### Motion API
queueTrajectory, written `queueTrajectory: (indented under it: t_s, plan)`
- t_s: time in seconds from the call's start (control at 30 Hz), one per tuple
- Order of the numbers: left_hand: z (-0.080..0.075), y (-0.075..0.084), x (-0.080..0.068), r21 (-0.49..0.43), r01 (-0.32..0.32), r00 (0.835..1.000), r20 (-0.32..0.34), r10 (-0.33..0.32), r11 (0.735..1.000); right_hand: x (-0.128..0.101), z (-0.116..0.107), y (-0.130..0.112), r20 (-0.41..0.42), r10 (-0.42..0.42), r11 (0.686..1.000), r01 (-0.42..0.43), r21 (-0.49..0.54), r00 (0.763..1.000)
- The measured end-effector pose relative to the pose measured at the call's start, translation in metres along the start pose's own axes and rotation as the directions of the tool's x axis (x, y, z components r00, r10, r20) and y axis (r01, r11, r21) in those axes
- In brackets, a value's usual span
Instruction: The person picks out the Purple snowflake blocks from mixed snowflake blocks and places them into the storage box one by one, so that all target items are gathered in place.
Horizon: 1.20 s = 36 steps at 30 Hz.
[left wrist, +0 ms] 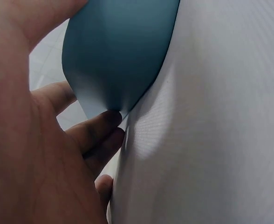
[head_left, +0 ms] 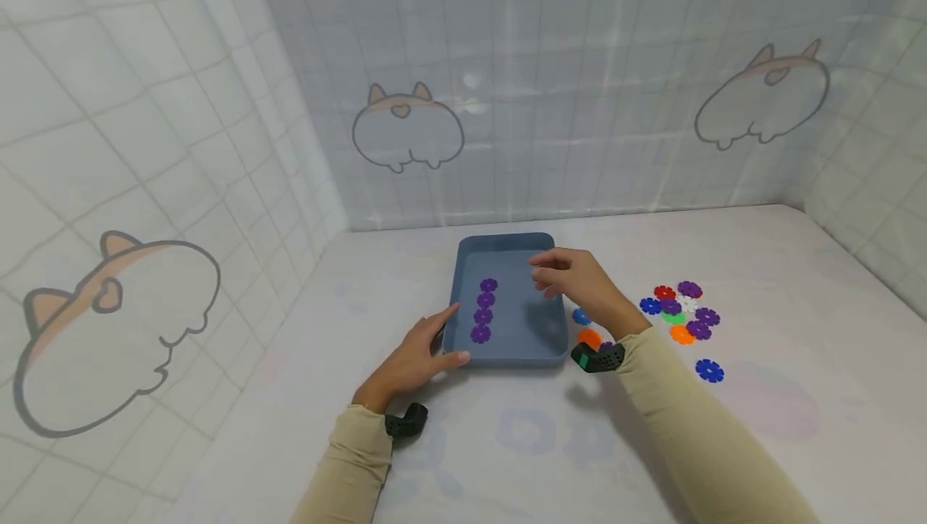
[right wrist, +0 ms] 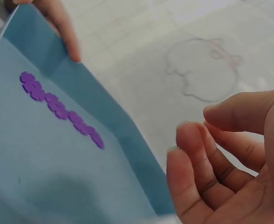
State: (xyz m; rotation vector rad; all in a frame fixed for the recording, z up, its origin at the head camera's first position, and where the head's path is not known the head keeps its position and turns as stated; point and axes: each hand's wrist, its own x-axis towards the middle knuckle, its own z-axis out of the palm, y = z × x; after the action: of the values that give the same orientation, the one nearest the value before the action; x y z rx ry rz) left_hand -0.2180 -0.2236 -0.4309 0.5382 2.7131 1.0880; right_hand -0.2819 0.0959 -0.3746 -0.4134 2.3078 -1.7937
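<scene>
So, treating the tray as the clock, 12 pointing away from the person: four purple flower pieces point(head_left: 483, 316) are in the tray, in a near-straight row from between 7 and 8 up to between 10 and 11. They sit really close together, can't tell if they're actually linked. The blue-grey tray point(head_left: 529, 331) is on a white surface point(head_left: 507, 476).

Left hand point(head_left: 416, 356) is on the corner between 7 and 8, holding it with the thumb at the near side and the other fingers against the left outer wall. Right hand point(head_left: 579, 276) is up over the rim between 2 and 3, fingertips above the inside. Its fingers are loosely bent, and I can't see anything in them.

Just outside the rim at 3 there's a light blue piece point(head_left: 582, 316), then an orange piece point(head_left: 590, 338) toward 4, partly behind the right arm. Farther out at 3 is a loose pile point(head_left: 673, 319) in red, blue, purple, white, green and orange. One dark blue piece point(head_left: 710, 371) lies apart from it, between 3 and 4.

Both arms have beige sleeves point(head_left: 706, 419) and black wrist devices point(head_left: 407, 421). Around it all, tile-patterned sheeting point(head_left: 550, 138) with cartoon animal rears at 9, 11 and 2.
</scene>
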Motion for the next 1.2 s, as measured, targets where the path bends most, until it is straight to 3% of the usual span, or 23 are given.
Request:
queueTrajectory:
  t_s: [0.2, 0.53, 0.93, 1.2]
  plan:
    - [0.003, 0.003, -0.002, -0.018, 0.001, 1.000, -0.012, -0.001, 1.000, -0.026, -0.023, 0.012, -0.055, 0.042, 0.999, -0.044, -0.031, 0.998]
    - [0.002, 0.002, -0.003, -0.016, -0.006, 1.000, -0.007, 0.006, 1.000, -0.057, -0.051, 0.023, -0.074, 0.084, 0.985, -0.094, -0.148, 0.994]
    - [0.002, 0.007, -0.004, -0.009, 0.011, 1.000, 0.005, -0.011, 1.000, -0.097, -0.078, 0.045, -0.059, 0.121, 0.940, -0.133, -0.314, 0.991]
    - [0.001, 0.007, -0.005, -0.007, 0.007, 1.000, 0.009, -0.007, 1.000, -0.114, -0.096, 0.050, 0.007, 0.145, 0.918, -0.132, -0.374, 0.989]
